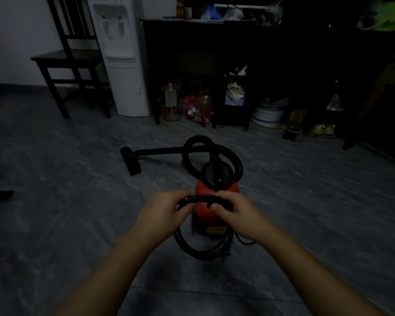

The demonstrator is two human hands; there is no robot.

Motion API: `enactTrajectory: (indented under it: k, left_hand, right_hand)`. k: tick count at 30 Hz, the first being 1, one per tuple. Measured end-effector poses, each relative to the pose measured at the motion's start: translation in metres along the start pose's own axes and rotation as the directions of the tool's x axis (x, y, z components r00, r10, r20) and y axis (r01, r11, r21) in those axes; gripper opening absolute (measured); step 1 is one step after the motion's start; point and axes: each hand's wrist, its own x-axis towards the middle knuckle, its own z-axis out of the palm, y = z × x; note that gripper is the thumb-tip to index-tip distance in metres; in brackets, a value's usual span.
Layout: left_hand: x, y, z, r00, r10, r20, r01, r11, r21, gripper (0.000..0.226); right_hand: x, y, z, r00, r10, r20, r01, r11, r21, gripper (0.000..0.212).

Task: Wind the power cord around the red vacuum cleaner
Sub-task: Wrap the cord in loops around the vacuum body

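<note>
My left hand (162, 210): fingers curled round one end of the looped black cord (201, 198). Red vacuum cleaner (214, 187) stands on the floor just behind the loop. My right hand (235, 215): grips the cord's other end.

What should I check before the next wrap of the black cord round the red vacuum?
1. Left hand grips the black power cord: ok.
2. Right hand grips the cord too: ok.
3. Red vacuum cleaner stands upright on the grey floor: ok.
4. Black ribbed hose lies behind, apart from the cord loop: ok.
5. Plug end free: cannot tell, too dark.
</note>
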Motion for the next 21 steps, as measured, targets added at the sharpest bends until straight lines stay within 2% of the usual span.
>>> enactTrajectory:
  k: [4,8,14,21]
  left_hand:
    - [0.002,0.008,-0.002,0.989,-0.131,-0.066,0.106,0.947,-0.304,0.018]
    - [0.007,0.015,-0.006,0.955,-0.265,-0.133,0.178,0.871,-0.458,0.009]
    - [0.007,0.023,-0.012,0.971,-0.237,-0.021,0.196,0.847,-0.495,0.007]
    - [0.002,0.029,-0.008,0.975,-0.185,0.123,0.221,0.866,-0.449,0.016]
  right_hand:
    - [0.003,-0.002,-0.006,0.997,0.023,-0.08,-0.01,0.987,0.157,0.009]
    - [0.004,-0.006,-0.01,0.993,0.035,-0.113,-0.01,0.975,0.221,0.014]
    - [0.003,-0.011,-0.011,0.99,0.017,-0.143,0.008,0.985,0.174,0.018]
    - [0.0,-0.017,-0.011,0.999,0.008,-0.041,-0.005,0.998,0.064,0.016]
